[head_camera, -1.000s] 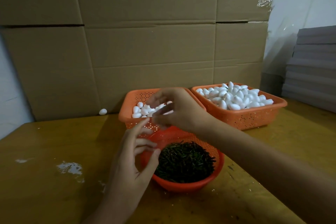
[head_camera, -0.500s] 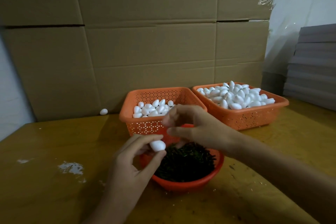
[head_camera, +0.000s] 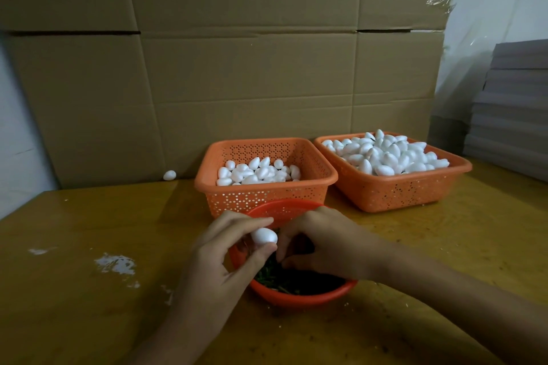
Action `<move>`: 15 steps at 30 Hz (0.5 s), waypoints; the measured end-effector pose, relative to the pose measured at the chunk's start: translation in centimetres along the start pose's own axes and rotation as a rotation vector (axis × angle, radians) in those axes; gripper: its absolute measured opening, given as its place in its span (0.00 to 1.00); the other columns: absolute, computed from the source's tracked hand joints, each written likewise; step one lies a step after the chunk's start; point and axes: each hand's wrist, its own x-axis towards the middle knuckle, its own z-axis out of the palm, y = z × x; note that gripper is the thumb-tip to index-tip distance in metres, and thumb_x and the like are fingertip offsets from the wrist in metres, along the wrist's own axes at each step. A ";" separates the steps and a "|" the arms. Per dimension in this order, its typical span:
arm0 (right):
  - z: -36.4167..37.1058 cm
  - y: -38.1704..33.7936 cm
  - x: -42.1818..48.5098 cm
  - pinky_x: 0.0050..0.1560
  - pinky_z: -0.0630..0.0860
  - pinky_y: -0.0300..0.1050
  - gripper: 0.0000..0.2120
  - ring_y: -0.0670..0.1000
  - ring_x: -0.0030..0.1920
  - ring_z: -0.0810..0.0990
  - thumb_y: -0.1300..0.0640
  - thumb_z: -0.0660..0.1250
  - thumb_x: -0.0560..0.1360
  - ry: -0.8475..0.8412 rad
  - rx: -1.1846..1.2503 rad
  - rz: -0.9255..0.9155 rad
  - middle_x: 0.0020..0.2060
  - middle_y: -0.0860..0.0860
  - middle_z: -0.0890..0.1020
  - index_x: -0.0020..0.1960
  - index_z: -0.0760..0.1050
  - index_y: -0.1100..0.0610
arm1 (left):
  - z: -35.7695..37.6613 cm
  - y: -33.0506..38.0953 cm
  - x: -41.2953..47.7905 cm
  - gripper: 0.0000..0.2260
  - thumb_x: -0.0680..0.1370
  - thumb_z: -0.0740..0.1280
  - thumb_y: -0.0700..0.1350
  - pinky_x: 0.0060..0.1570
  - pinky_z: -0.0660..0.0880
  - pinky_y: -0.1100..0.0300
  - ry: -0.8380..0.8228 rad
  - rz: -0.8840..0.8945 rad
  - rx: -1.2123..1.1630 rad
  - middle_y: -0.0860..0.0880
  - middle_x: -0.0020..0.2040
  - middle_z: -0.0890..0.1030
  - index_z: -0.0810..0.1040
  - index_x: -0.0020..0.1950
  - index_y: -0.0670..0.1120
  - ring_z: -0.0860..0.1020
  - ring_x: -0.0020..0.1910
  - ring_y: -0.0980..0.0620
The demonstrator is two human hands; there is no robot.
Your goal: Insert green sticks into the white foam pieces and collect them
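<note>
My left hand pinches a white egg-shaped foam piece between thumb and forefinger, above the round orange bowl of green sticks. My right hand hovers over the bowl beside the foam piece, fingers curled down toward the sticks; whether it holds a stick is hidden. Behind the bowl stand two square orange baskets: the left basket partly filled with foam pieces, the right basket heaped with them.
A stray foam piece lies by the cardboard wall at the back. White scuffs mark the wooden table on the left. Stacked grey sheets sit at the right.
My right hand came back from the left basket and dropped onto the stick bowl. My left hand took hold of a foam piece and raised it slightly.
</note>
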 end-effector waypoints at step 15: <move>0.7 0.0 -0.4 0.49 0.80 0.46 0.13 0.42 0.47 0.83 0.60 0.78 0.73 0.286 0.190 -0.037 0.44 0.41 0.84 0.53 0.80 0.48 | -0.1 -0.5 -0.1 0.19 0.74 0.77 0.36 0.53 0.79 0.65 0.130 -0.085 -0.077 0.57 0.56 0.82 0.80 0.57 0.56 0.82 0.55 0.52</move>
